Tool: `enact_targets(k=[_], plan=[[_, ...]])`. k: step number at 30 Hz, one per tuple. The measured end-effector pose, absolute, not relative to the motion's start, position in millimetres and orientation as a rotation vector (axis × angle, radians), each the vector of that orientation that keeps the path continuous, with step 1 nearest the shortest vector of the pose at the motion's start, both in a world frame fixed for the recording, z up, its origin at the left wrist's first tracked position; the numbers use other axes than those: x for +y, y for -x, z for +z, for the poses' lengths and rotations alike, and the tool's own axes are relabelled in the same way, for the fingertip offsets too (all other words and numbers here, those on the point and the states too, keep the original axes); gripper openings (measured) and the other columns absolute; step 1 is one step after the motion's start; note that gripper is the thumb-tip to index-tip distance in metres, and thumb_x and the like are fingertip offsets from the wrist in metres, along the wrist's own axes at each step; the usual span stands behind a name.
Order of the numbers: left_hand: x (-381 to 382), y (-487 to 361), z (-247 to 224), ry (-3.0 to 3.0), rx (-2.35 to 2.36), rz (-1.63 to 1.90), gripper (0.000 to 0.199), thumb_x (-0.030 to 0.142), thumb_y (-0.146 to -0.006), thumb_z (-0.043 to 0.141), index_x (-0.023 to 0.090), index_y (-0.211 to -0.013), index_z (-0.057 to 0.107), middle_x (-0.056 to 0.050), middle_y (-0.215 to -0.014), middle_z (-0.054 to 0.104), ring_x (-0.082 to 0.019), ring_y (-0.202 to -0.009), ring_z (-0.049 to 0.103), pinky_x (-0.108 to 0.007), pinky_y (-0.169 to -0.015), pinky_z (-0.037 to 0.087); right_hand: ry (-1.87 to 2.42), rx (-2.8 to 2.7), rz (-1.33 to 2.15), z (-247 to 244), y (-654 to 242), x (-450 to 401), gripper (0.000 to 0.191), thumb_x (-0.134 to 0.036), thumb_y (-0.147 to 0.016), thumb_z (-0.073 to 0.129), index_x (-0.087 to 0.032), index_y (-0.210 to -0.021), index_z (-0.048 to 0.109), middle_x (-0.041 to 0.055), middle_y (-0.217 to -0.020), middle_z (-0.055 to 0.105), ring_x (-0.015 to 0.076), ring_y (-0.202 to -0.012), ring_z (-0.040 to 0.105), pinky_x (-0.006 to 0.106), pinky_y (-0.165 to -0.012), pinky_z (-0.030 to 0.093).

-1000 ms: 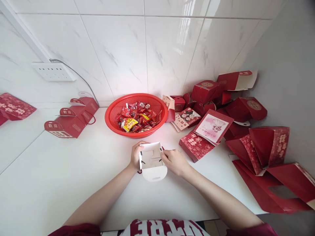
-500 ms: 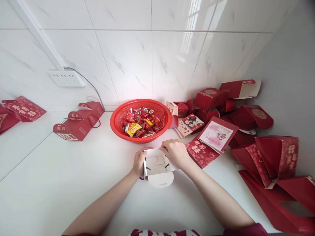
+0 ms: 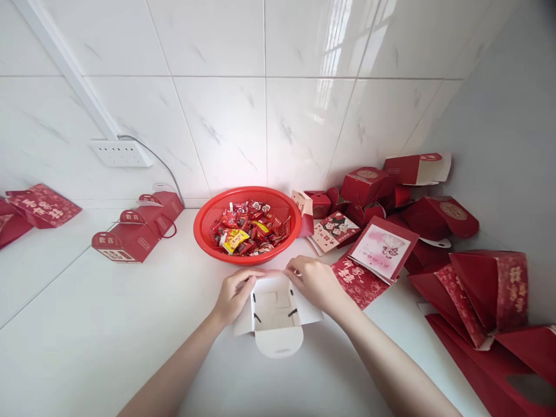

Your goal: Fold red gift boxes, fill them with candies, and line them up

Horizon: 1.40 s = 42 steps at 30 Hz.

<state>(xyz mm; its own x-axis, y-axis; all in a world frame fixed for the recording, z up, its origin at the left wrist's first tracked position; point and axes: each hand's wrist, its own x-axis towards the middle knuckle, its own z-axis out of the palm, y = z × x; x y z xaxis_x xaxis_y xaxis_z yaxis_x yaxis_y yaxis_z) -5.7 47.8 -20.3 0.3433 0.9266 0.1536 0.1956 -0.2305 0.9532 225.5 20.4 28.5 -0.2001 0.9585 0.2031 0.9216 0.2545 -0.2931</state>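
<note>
An open box (image 3: pixel 274 310) with a white inside stands on the white counter, its flaps spread and dark cord ends showing on its inner walls. My left hand (image 3: pixel 234 294) grips the far left edge of the box, thumb against the rim. My right hand (image 3: pixel 315 281) pinches the far right edge. Just beyond both hands is a red plastic basket (image 3: pixel 202 237) holding several wrapped candies (image 3: pixel 247 229), most red and a few yellow.
At the left stand red gift boxes (image 3: pixel 145 231) near a wall socket (image 3: pixel 121 153). Farther left lies a red patterned box (image 3: pixel 43 205). Many red boxes (image 3: pixel 443 217) and cards (image 3: pixel 384 249) are piled at the right.
The left side flap of the box has opened outward. My left hand has shifted left to the far edge. The camera view has tilted up slightly, so things sit lower.
</note>
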Motion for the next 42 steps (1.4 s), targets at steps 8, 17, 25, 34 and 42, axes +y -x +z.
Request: enact_targets(k=[8, 17, 25, 34, 42], plan=[[91.8, 44.5, 72.1, -2.368, 1.331, 1.253, 0.023, 0.031, -0.091, 0.055, 0.023, -0.094, 0.076, -0.002, -0.095, 0.076, -0.018, -0.089, 0.068, -0.027, -0.083, 0.053, 1.519, -1.813, 0.314, 81.2, -252.4, 32.4, 0.023, -0.037, -0.097, 0.05, -0.023, -0.089, 0.067, 0.002, -0.086, 0.072, 0.0187, -0.078, 0.065, 0.027, -0.07, 0.044], [235.6, 60.2, 61.4, -2.161, 1.652, 0.775, 0.027, 0.024, -0.079, 0.058, 0.02, -0.098, 0.076, -0.004, -0.108, 0.076, -0.022, -0.098, 0.07, -0.028, -0.089, 0.053, 1.508, -1.826, 0.343, 87.5, -265.9, 25.6, 0.028, -0.04, -0.098, 0.047, -0.023, -0.081, 0.062, 0.0012, -0.081, 0.069, 0.0166, -0.071, 0.06, 0.025, -0.063, 0.042], [247.3, 57.7, 32.0, -2.179, 1.645, 0.74, 0.025, 0.033, -0.083, 0.056, 0.024, -0.095, 0.075, -0.001, -0.108, 0.075, -0.02, -0.098, 0.067, -0.027, -0.091, 0.049, 1.592, -1.794, 0.378, 84.3, -285.6, 32.4, 0.026, -0.04, -0.098, 0.047, -0.023, -0.084, 0.062, 0.0007, -0.081, 0.069, 0.0165, -0.069, 0.059, 0.025, -0.064, 0.042], [236.5, 45.9, 45.5, -2.285, 1.492, 0.491, 0.036, 0.049, -0.083, 0.055, 0.021, -0.087, 0.077, -0.003, -0.087, 0.075, -0.019, -0.081, 0.066, -0.026, -0.077, 0.047, 1.605, -1.812, 0.364, 86.4, -285.7, 32.5, 0.025, -0.038, -0.098, 0.048, -0.023, -0.085, 0.063, 0.0008, -0.08, 0.07, 0.016, -0.066, 0.059, 0.026, -0.062, 0.042], [202.2, 5.3, 50.9, -2.401, 1.197, -0.16, 0.02, 0.045, -0.066, 0.074, 0.026, -0.061, 0.076, -0.001, -0.057, 0.067, -0.018, -0.056, 0.06, -0.028, -0.062, 0.044, 1.586, -1.786, 0.341, 87.4, -290.6, 32.7, 0.025, -0.037, -0.097, 0.049, -0.023, -0.083, 0.063, 0.0005, -0.081, 0.071, 0.0151, -0.065, 0.058, 0.025, -0.061, 0.042]])
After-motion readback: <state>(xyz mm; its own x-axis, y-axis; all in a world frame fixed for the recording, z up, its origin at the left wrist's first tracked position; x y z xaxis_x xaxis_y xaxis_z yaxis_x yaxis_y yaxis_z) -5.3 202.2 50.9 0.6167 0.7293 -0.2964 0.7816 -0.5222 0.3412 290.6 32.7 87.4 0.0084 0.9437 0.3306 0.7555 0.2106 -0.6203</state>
